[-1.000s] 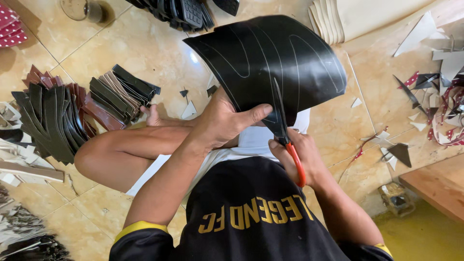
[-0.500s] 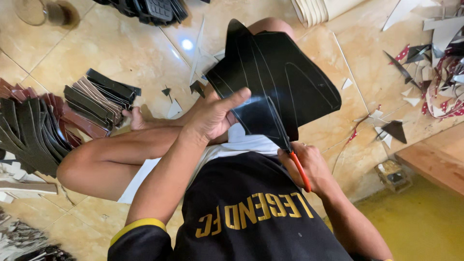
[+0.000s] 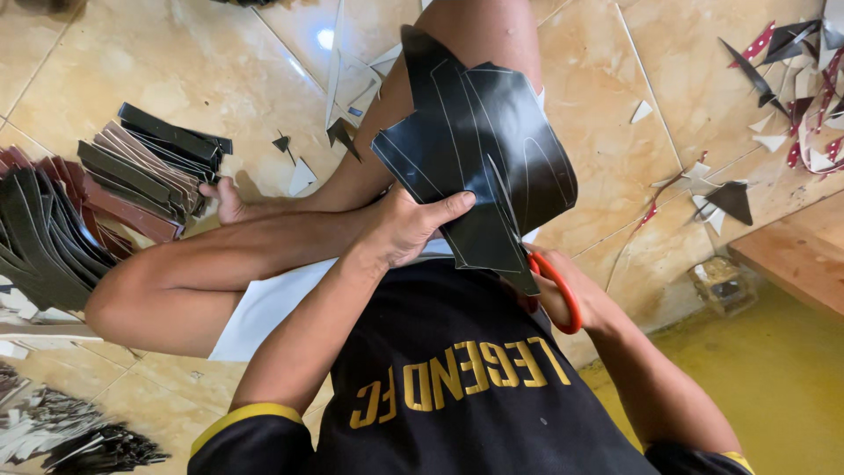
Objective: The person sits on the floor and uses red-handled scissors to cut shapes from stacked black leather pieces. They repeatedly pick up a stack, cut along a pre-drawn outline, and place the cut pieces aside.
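Your left hand (image 3: 406, 227) grips the lower left edge of a glossy black sheet (image 3: 479, 149), thumb laid across its front and the other fingers curled behind it, so the sheet is pinched between them. Pale curved lines are drawn over the sheet, and it stands bent and jagged above your lap, in front of your raised knee (image 3: 479, 26). Your right hand (image 3: 576, 299) sits just below the sheet's lower right corner, fingers closed through the orange handle loop of a pair of scissors (image 3: 556, 286). Their dark blades run up into the sheet from beneath; how far apart the blades stand cannot be told, since the black material hides them.

You sit on a tan tiled floor (image 3: 167, 70) in a black shirt with yellow lettering and yellow cuffs. To your left, beside your foot (image 3: 224, 200), lies a fanned stack of cut strips (image 3: 149, 171), black and brown, with a second, larger fan of dark pieces (image 3: 44, 233) further left, well apart from the sheet. Small triangular offcuts (image 3: 338, 132) lie on the tiles between that stack and your knee. More scraps (image 3: 725, 198), black, white and red, are scattered on the floor to your right, near a wooden edge (image 3: 791, 255).
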